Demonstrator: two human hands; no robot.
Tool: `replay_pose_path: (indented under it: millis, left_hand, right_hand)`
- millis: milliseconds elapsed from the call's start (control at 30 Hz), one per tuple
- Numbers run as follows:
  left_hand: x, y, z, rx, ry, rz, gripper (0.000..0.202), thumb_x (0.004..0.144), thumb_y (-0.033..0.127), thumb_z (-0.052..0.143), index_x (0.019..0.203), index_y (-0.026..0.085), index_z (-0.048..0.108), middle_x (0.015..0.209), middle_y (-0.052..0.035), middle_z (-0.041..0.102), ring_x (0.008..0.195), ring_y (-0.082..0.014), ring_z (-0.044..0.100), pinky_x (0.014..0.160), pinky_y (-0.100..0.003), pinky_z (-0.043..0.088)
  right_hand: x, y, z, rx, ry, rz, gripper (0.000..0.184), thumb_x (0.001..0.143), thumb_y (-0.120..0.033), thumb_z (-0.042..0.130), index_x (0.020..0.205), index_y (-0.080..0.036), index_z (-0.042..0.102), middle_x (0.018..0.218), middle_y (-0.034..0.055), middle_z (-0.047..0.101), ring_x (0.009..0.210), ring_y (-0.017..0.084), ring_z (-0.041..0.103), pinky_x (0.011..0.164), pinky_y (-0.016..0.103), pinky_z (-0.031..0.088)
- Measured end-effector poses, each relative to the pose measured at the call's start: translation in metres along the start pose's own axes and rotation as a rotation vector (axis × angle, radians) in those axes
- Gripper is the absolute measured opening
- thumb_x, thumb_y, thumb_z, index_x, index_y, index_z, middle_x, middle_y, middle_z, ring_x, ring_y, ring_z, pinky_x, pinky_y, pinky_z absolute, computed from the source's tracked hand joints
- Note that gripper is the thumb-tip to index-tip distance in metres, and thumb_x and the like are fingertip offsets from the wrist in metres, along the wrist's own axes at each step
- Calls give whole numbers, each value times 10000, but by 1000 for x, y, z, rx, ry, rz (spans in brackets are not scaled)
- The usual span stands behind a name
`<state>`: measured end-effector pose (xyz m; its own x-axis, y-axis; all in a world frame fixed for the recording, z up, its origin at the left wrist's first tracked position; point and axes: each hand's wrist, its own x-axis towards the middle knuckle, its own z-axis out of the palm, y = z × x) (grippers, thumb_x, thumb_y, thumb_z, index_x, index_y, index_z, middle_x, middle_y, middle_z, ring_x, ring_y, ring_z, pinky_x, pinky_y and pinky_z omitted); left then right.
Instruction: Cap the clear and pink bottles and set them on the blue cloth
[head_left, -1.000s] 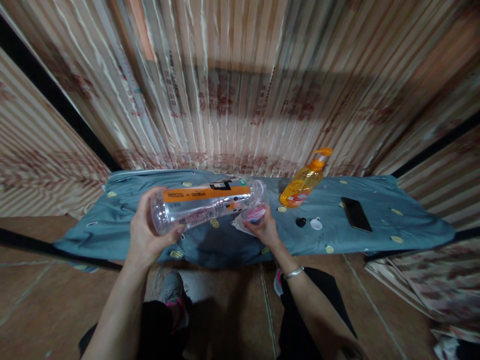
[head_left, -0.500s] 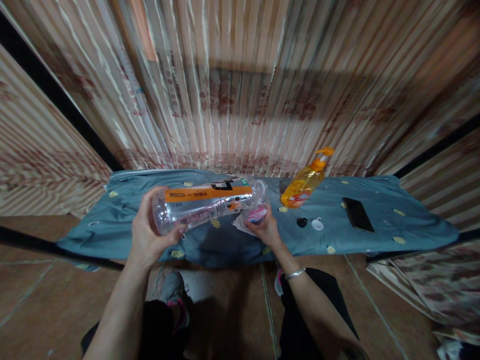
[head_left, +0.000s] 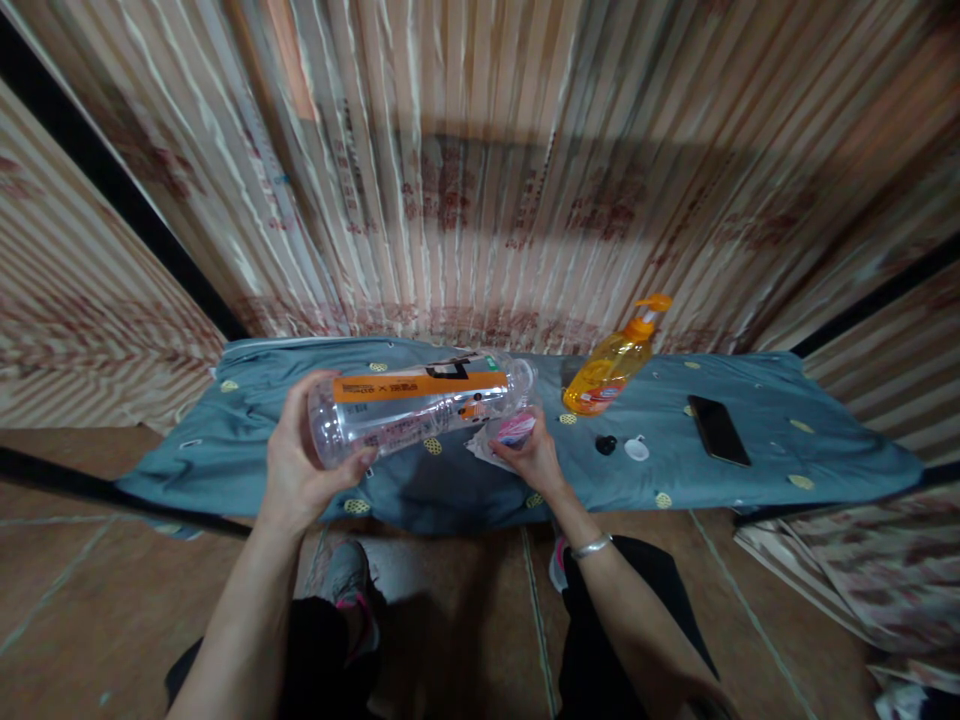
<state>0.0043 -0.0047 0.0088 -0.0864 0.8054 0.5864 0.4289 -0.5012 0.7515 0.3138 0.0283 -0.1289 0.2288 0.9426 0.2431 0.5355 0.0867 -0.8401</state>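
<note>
A large clear plastic bottle [head_left: 420, 400] with an orange and silver label lies tilted sideways in the air. My left hand [head_left: 304, 455] is wrapped round its base end. Its uncapped mouth points right, above my right hand [head_left: 531, 450]. That hand grips a small clear container with pink and purple on it [head_left: 515, 430], which my fingers and the bottle partly cover. A whitish crumpled piece [head_left: 482, 447] shows beside it, over the cloth. I cannot tell whether any liquid passes between the two.
On the blue-green cloth [head_left: 247, 430] with yellow motifs stand an orange pump bottle [head_left: 609, 368], a small black cap [head_left: 606, 444], a white cap [head_left: 637, 448] and a black phone [head_left: 718, 430]. Striped curtains [head_left: 480, 200] hang behind. Black metal bars [head_left: 150, 215] frame the sides.
Almost nothing differs. Both hands hold the same things in nearly the same places, and the whole view has shifted very slightly.
</note>
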Motion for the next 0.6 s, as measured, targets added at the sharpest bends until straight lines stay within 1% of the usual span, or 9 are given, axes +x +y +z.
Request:
replay_pose_path:
  millis: [200, 367, 467, 600]
  left_hand:
    - [0, 1, 1, 8, -3, -1, 816, 611, 643, 838, 1247, 205, 573, 1146, -93, 703, 1048, -337, 710, 908, -485, 617]
    - [-1, 1, 2, -28, 11, -22, 719, 604, 554, 835, 1215, 255, 600, 1161, -98, 709, 1076, -370, 716, 927, -517, 628]
    - [-1, 2, 2, -49, 17, -37, 715, 582, 510, 842, 1210, 264, 604, 1154, -94, 710, 1079, -378, 715, 948, -538, 623]
    - [0, 3, 2, -64, 14, -53, 731, 569, 510, 849, 1213, 268, 601, 1155, -96, 712, 1078, -386, 713, 958, -558, 615]
  right_hand:
    - [0, -4, -2, -5, -10, 24, 761, 631, -478, 873, 1244, -226, 500, 1101, 90, 771, 996, 312, 774, 854, 418, 612]
    - [0, -4, -2, -11, -16, 34, 738, 631, -477, 880, 1222, -220, 519, 1082, 93, 779, 971, 310, 781, 823, 407, 619]
    - [0, -4, -2, -7, -2, 22, 715, 634, -467, 885, 1209, -236, 528, 1066, 81, 784, 949, 303, 783, 800, 399, 620]
    - [0, -3, -2, -20, 5, 17, 727, 629, -475, 884, 1216, -238, 529, 1082, 85, 782, 964, 307, 781, 815, 407, 620]
